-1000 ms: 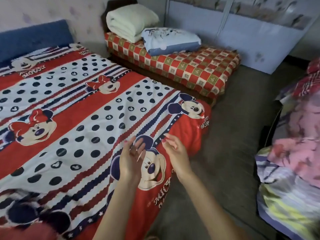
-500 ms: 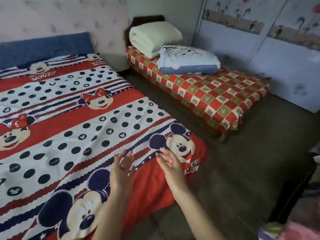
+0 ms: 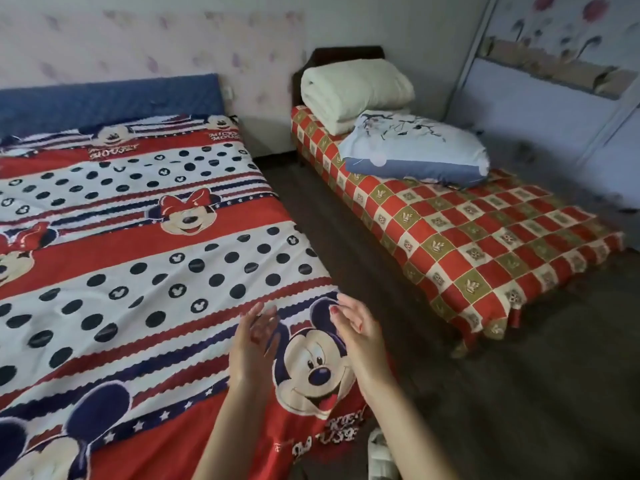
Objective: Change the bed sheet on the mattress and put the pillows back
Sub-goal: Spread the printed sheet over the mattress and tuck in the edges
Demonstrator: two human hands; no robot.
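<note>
Cartoon sheet (image 3: pixel 131 258) spread over big bed, pillow (image 3: pixel 415 150) and folded quilt (image 3: pixel 353 88) on checkered bed (image 3: pixel 485 244)

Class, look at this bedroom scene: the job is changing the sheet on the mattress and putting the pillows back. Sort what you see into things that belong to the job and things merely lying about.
Belongs to the job:
- cartoon-mouse sheet, spread on the mattress
- blue-and-white pillow on the side bed
- left hand and right hand, both empty

Just lying about:
- folded cream quilt
- checked red cover
- blue headboard

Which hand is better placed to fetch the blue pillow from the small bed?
Probably the right hand: it is open, holds nothing, and is on the side nearer the blue pillow. The left hand is farther away, above the sheet.
</note>
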